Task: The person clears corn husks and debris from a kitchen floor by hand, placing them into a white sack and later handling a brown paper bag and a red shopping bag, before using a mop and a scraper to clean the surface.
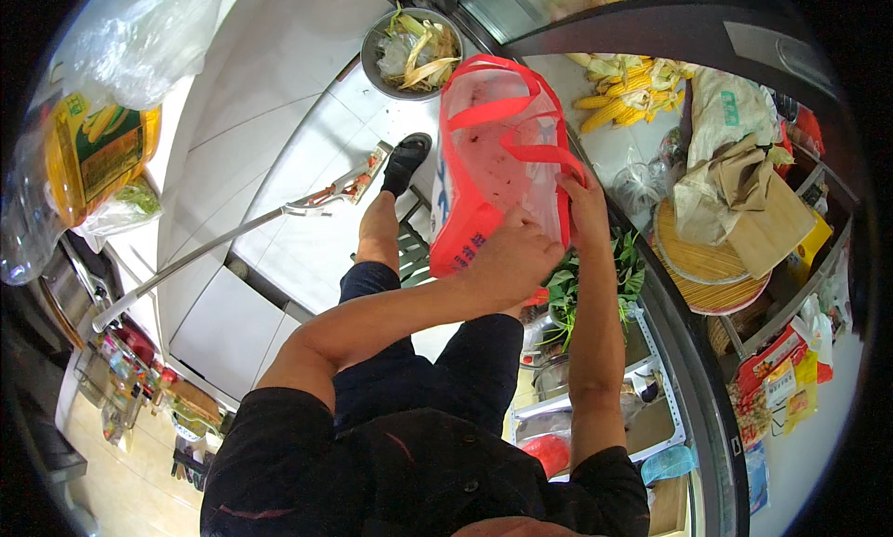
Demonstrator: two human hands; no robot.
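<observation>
A translucent bag [488, 129] with red edging and red strap handles hangs open in front of me. Dark specks cling to its inner face, and its red near panel bears writing. My right hand [584, 206] grips the bag's right edge, close to where a handle meets it. Across the near end of the bag lies my left hand [520, 258], its fingers curled over the opening. Whether those fingers pinch anything is hidden. Beyond the bag, a round metal basin [411, 52] holds corn husks and clear plastic.
A long-handled mop [258, 223] slants across the floor at left. Green plastic slats [413, 247] show behind my leg. Right of the dark door frame [670, 314] are corn cobs [628, 94], a sack [732, 108] and round woven mats [704, 261]. A leafy plant [621, 272] grows below my right hand.
</observation>
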